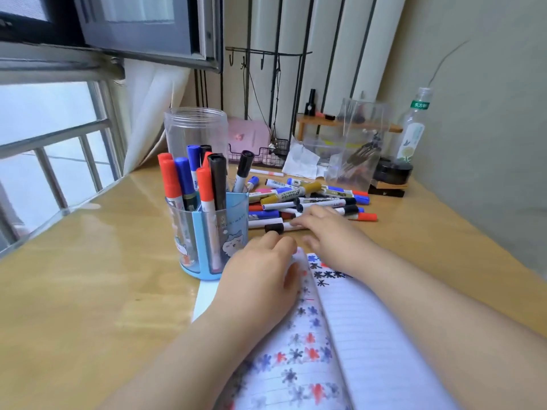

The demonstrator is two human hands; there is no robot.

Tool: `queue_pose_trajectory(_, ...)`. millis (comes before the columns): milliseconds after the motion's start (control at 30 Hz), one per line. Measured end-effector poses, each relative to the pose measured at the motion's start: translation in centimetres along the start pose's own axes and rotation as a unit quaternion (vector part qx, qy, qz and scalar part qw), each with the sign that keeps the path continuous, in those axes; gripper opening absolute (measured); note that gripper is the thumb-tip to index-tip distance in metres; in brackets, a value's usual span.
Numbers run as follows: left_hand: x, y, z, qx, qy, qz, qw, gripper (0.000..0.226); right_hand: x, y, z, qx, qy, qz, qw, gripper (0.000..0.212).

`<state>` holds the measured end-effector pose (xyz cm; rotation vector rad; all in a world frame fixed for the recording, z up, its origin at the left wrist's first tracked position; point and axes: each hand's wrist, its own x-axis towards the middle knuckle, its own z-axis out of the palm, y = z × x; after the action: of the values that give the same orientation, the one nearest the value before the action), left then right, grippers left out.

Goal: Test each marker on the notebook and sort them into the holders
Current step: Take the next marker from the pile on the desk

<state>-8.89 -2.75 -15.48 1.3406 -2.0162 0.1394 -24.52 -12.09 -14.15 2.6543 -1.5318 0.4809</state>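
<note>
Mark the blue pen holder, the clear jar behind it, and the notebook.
blue pen holder (233,232), head view, on its blue front wall.
clear jar (195,128), head view, on its transparent upper wall.
notebook (370,329), head view, on the blank lined right page.

Notebook (370,335) bottom cropped; fingertips blurred

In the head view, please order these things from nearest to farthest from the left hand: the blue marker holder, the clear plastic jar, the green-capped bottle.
From the left hand:
1. Blue marker holder, just beside the hand, on its left.
2. Clear plastic jar, behind the holder, toward the window.
3. Green-capped bottle, far right, at the wall.
</note>
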Motion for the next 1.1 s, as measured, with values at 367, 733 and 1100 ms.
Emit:
queue_pose_trajectory(367,-0.3,0.2,0.1,0.014,0.012,0.002,1.0,0.009,2.8,-1.6,0.0,-0.081,-0.05,0.001,0.995,0.021)
queue_pose_trajectory(733,-0.1,1.0,-0.9,-0.015,-0.012,0.05,0.999,0.039,-8.2,-3.3,-5.1,-0.093,0.013,-0.049,0.994,0.015)
queue_pose_trajectory(1100,-0.9,2.3,-1.1,-0.019,-0.098,0.138,0.985,0.027,-12.1,-3.5,-3.7,-0.043,0.069,-0.027,0.996,0.031)
